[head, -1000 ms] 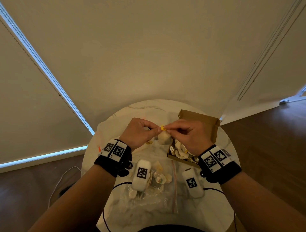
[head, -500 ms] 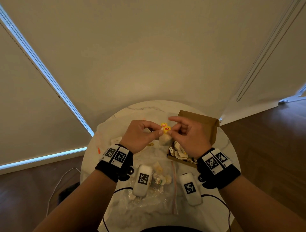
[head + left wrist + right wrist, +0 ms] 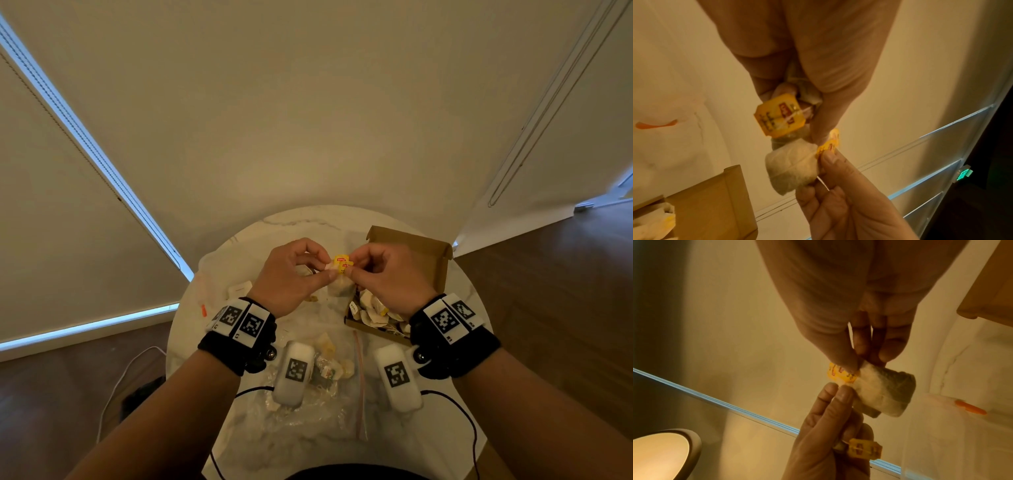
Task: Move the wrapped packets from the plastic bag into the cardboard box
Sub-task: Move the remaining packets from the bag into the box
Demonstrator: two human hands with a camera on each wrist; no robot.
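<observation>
Both hands are raised together above the round table. My right hand (image 3: 351,269) pinches the small yellow tag (image 3: 840,374) of a white tea-bag packet (image 3: 340,289) that hangs below the fingertips. My left hand (image 3: 325,272) touches the same tag with its thumb and grips a second packet with a bigger yellow tag (image 3: 780,116) in its curled fingers. The open cardboard box (image 3: 407,253) stands just right of the hands, with several packets (image 3: 373,308) in it. The clear plastic bag (image 3: 301,414) lies near me with a few packets (image 3: 337,368) inside.
On the marble table (image 3: 267,233), a loose white packet (image 3: 239,289) and an orange bit (image 3: 203,310) lie to the left. A white cable (image 3: 120,380) runs over the wooden floor at left. A lamp shade (image 3: 659,452) shows low in the right wrist view.
The hands stayed together above the table. The right fingers spread briefly, then pinched the tag again. A second yellow tag now shows beside the first.
</observation>
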